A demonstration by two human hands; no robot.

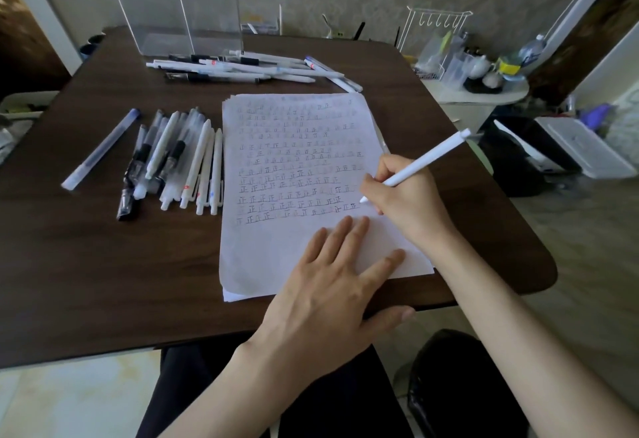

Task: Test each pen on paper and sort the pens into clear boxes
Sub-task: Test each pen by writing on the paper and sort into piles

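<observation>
A stack of white paper (pixel 276 247) lies on the dark wooden table (pixel 103 264), filled with rows of small written marks. My right hand (pixel 404 195) grips a white pen (pixel 428 161), its tip at the paper's right side beside the lower rows. My left hand (pixel 332 285) rests flat on the paper's blank lower part, fingers spread. A pile of white and clear pens (pixel 179 157) lies left of the paper, with a single capped pen (pixel 100 149) further left. Another pile of pens (pixel 249 69) lies behind the paper. Tall clear boxes (pixel 173 5) stand at the table's back.
A small side table (pixel 480 91) at the right carries a white wire rack (pixel 439 33), bottles and clutter. White and black bins (pixel 560 150) sit on the floor at the right. A black stool (pixel 460 385) stands under my right arm.
</observation>
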